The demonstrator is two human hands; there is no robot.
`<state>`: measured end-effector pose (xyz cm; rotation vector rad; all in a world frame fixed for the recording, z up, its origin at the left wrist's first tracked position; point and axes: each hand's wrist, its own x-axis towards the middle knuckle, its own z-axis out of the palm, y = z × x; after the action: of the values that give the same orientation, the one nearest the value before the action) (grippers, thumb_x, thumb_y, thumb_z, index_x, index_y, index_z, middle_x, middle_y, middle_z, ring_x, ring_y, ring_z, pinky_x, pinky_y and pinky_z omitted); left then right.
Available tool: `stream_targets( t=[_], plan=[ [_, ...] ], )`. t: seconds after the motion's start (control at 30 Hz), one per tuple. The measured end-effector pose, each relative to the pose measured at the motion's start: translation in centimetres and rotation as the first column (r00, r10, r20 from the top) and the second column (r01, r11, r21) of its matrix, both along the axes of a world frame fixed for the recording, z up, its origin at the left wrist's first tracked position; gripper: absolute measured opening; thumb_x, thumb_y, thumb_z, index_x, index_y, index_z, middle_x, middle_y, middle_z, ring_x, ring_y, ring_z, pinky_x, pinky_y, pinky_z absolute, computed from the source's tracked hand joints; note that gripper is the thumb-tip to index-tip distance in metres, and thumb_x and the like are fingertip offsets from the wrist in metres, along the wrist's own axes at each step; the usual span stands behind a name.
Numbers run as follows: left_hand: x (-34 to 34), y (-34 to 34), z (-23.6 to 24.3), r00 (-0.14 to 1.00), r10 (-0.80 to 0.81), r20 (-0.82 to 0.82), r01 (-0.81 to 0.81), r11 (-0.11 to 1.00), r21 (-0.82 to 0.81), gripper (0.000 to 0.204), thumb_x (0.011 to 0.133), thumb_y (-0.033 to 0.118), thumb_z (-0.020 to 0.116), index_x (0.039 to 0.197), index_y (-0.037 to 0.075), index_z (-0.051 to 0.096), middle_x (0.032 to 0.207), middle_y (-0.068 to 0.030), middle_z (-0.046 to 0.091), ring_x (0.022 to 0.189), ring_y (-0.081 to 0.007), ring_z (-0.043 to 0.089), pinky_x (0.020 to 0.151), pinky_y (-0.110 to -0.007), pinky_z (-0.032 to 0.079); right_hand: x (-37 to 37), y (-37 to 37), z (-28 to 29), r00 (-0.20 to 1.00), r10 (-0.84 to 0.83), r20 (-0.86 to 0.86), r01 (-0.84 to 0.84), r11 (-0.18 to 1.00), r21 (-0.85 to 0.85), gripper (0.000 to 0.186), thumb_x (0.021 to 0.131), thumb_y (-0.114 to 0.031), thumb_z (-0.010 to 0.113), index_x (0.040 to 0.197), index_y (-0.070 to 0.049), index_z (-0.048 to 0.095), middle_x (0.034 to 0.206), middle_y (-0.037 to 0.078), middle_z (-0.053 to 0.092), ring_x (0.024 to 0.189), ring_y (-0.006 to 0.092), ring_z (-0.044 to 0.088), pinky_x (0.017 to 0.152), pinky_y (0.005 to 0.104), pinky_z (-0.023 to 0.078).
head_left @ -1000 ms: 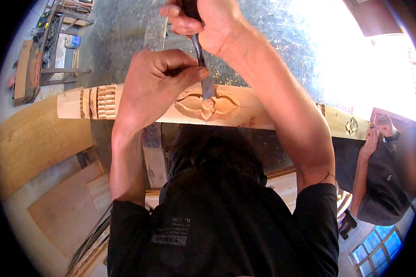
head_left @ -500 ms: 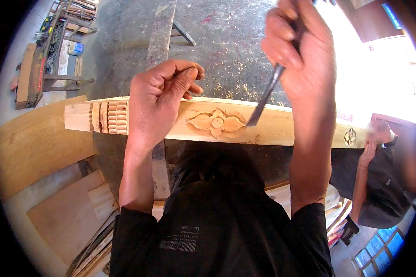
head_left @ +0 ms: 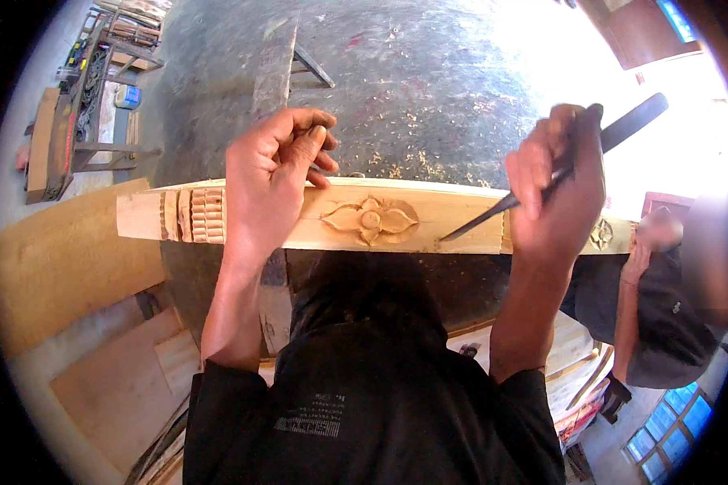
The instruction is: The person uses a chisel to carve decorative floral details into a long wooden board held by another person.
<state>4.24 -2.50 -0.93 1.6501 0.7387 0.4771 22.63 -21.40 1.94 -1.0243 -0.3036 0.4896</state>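
The beam [head_left: 429, 200] has carved left-end ribs [head_left: 208, 216] and flower [head_left: 370, 220], plain wood [head_left: 471, 200] alongside; left hand [head_left: 273, 164] half-curled, empty; right hand [head_left: 560, 178] clenches a chisel [head_left: 634, 123].

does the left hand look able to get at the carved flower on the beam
Probably yes: the left hand looks empty and sits just left of the carved flower, with nothing seen between them; the chisel in the right hand is off to the right.
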Motion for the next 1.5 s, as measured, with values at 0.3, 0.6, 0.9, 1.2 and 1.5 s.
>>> stream_targets(
  t=[0.3, 0.6, 0.9, 1.2, 1.5],
  plan=[
    [-0.2, -0.7, -0.2, 1.0, 0.001, 0.031, -0.003, 0.996, 0.084, 0.016, 0.106, 0.004, 0.068, 0.119, -0.001, 0.075, 0.097, -0.007, 0.075, 0.085, -0.0116, 0.072, 0.07, -0.027, 0.059, -4.8, -4.0, -0.7, 0.952, -0.212, 0.222, 0.177, 0.97, 0.167, 0.056, 0.118, -0.052, 0.038, 0.093, -0.003, 0.052, 0.067, 0.01, 0.05, 0.036, 0.0163, 0.038, 0.032, 0.0293, 0.028],
    [-3.6, -5.0, -0.3, 0.802, -0.585, 0.125, 0.286, 0.559, 0.779, 0.046, 0.081, 0.018, 0.091, 0.123, 0.004, 0.078, 0.084, -0.0013, 0.07, 0.064, -0.0124, 0.065, 0.052, -0.028, 0.049, -10.8, -3.3, 2.1, 0.829, -0.11, 0.549, 0.032, 0.988, 0.149, 0.038, 0.107, -0.034, 0.066, 0.084, -0.006, 0.055, 0.062, 0.009, 0.061, 0.042, 0.0176, 0.056, 0.038, 0.0296, 0.042],
    [-3.6, -2.9, 0.0, 0.712, -0.7, 0.051, 0.339, 0.407, 0.848, 0.037, 0.089, 0.014, 0.079, 0.123, 0.0, 0.078, 0.078, 0.0011, 0.063, 0.061, -0.0085, 0.058, 0.05, -0.025, 0.044, -12.7, -0.5, 2.5, 0.722, 0.053, 0.69, -0.131, 0.989, 0.061, 0.024, 0.106, -0.023, 0.065, 0.097, -0.002, 0.058, 0.079, 0.017, 0.071, 0.056, 0.0248, 0.067, 0.049, 0.0325, 0.053],
    [-2.6, -2.1, -0.4, 0.773, -0.625, 0.108, 0.263, 0.47, 0.843, 0.028, 0.096, 0.013, 0.077, 0.118, -0.004, 0.076, 0.087, -0.0067, 0.074, 0.075, -0.0142, 0.071, 0.064, -0.026, 0.055, -12.8, -2.4, 5.8, 0.479, 0.565, 0.672, 0.316, 0.603, -0.732, 0.049, 0.095, -0.04, 0.079, 0.111, 0.007, 0.076, 0.09, 0.023, 0.078, 0.077, 0.0305, 0.08, 0.065, 0.0371, 0.063],
    [-2.4, -2.0, -1.0, 0.777, -0.623, 0.089, 0.327, 0.521, 0.789, 0.029, 0.093, 0.012, 0.075, 0.116, -0.006, 0.077, 0.087, -0.0078, 0.073, 0.077, -0.016, 0.072, 0.068, -0.029, 0.057, -14.2, -2.3, 3.9, 0.549, 0.548, 0.631, 0.295, 0.579, -0.76, 0.041, 0.09, -0.02, 0.079, 0.116, 0.012, 0.076, 0.097, 0.027, 0.078, 0.084, 0.0339, 0.082, 0.072, 0.0414, 0.067]
  ],
)
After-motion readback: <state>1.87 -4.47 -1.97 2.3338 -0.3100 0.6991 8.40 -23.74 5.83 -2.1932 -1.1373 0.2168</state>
